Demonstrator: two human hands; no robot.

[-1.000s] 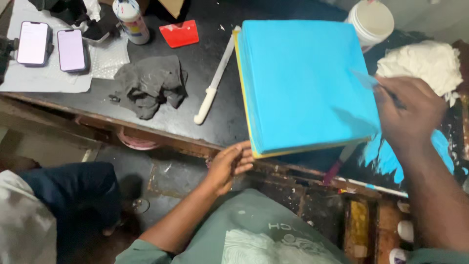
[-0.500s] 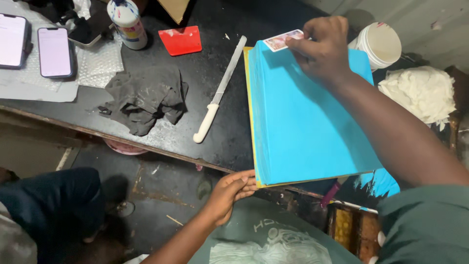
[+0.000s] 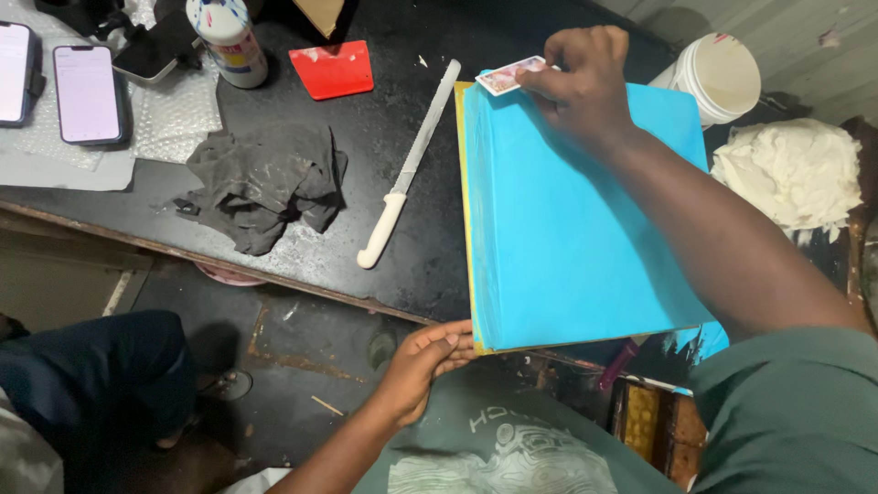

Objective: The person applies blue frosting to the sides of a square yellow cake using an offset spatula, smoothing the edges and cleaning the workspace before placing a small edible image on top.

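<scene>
Looking down: dark workbench (image 3: 302, 55) seen from above, both bare hands on a flat blue-covered board (image 3: 572, 229)
Board position: lying flat at the near right part of the bench, near edge overhanging the bench front, a yellow layer showing along its left edge
Long axis: running from the near edge away toward the far edge, tilted slightly to the right
Right hand (image 3: 581, 82): at the far left corner of the board, fingers pressed together, pinching a small printed card (image 3: 512, 78) flat against the blue surface
Left hand (image 3: 425, 361): at the near left corner, fingers curled under the overhanging edge, steadying it; how tightly, cannot tell
Key relation: card sits at the far end of the board; the whole blue face stretches from it back toward the body, so the right hand is the nearer one to the card, the left the nearer one to the near edge
Beside the board: white-handled knife (image 3: 407, 169) just left, roughly parallel to the board edge, apart from it
Elsewhere: dark rag (image 3: 265, 183), red scraper (image 3: 334, 69), two phones (image 3: 87, 91) far left, white tub (image 3: 718, 78) and crumpled white cloth (image 3: 791, 169) at right
Change over the last second: right hand moved from the right edge of the board to the far left corner; left hand unchanged at the near corner
</scene>
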